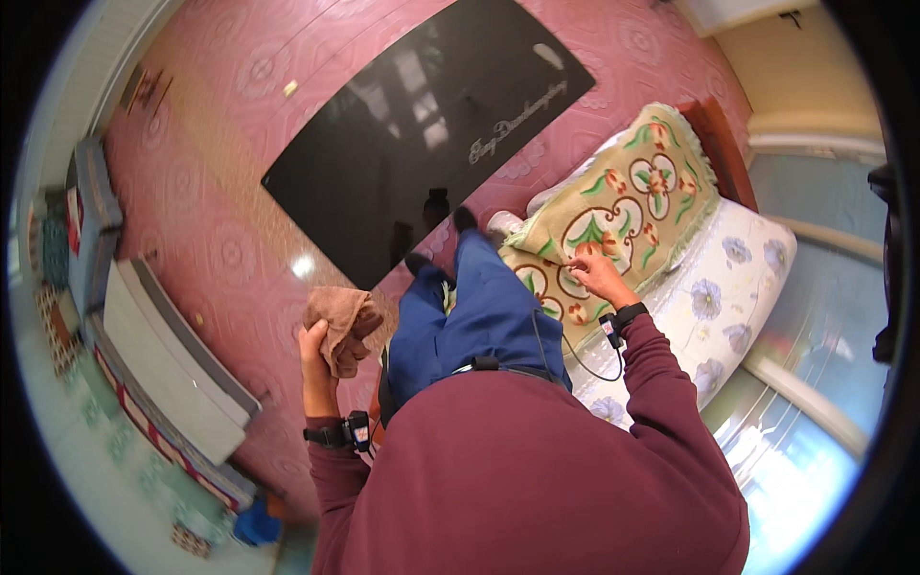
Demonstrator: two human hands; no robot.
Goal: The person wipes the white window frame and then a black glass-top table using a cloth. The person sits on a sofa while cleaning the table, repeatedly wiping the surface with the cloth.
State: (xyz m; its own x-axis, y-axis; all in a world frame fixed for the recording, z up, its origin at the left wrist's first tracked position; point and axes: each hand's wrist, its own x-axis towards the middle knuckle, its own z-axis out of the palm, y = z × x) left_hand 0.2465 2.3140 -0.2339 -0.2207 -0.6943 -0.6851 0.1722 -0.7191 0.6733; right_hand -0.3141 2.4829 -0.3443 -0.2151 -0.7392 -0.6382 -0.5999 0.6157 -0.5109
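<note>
My left hand (316,345) grips a folded brown cloth (345,327) and holds it up beside my left leg, above the floor. To the right, my right hand (598,273) pinches a raised fold of the tan cover (640,194). This cover has a fringed edge and a pattern of orange flowers and green leaves. It lies over the seat of a wooden-framed couch, and its near part is partly hidden behind my leg. White fabric with purple flowers (708,298) spreads along the couch beside it.
A dark glossy table (424,136) with lettering stands before my feet. Patterned pink flooring (230,237) surrounds it. At the left are a long pale-topped piece of furniture (172,359), a grey padded seat (95,215) and a blue item (257,521). A window (783,460) is at the right.
</note>
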